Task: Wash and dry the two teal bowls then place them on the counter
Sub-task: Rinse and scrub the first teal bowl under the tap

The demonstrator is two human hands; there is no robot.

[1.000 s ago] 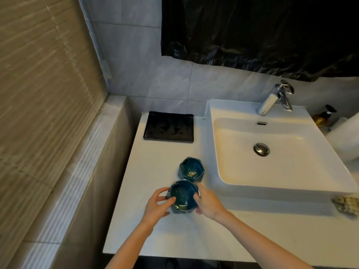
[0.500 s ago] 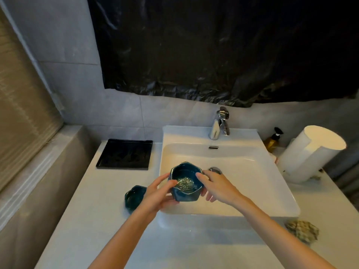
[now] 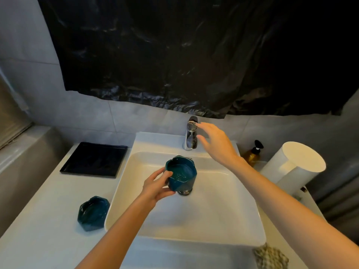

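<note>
One teal bowl [image 3: 181,175] is now gripped over the sink [image 3: 223,216] by the left hand [image 3: 157,188] alone, the right hand [image 3: 215,144] having been released and spread at the faucet [image 3: 191,135]; rinsing is judged imminent, with the second teal bowl [image 3: 93,213] left at the worktop [image 3: 48,239] beside the sink's left edge.

Teal bowls [image 3: 181,175], white sink [image 3: 194,210], black tray [image 3: 93,160]

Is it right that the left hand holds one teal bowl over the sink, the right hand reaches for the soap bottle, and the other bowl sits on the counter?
Not quite. The right hand reaches for the faucet, not the soap bottle, as the head view shows. The rest stands: the left hand holds one teal bowl over the sink, and the other bowl sits on the counter.
</note>
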